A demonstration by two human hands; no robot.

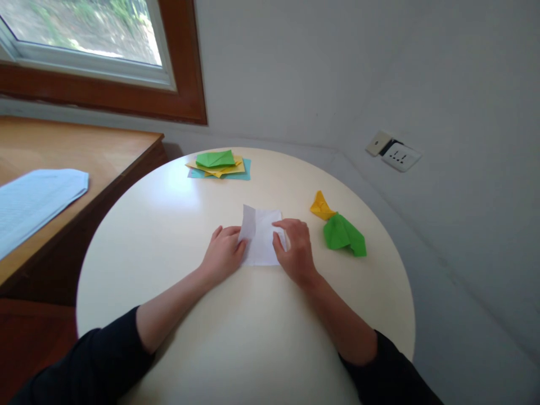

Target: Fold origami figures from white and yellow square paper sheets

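Observation:
A white sheet of paper (260,236), partly folded with a flap raised at its upper left, lies in the middle of the round cream table (177,225). My left hand (223,253) presses on the paper's left edge, fingers curled against it. My right hand (295,250) holds the paper's right side, thumb and fingers pinching over its edge. A folded green paper figure (343,235) and a folded yellow one (321,206) lie just right of my right hand.
A stack of green, yellow and teal paper sheets (219,164) lies at the table's far edge. A wooden desk (84,152) with a pale blue sheet (34,202) stands at the left under a window. A wall socket (400,155) is at the right.

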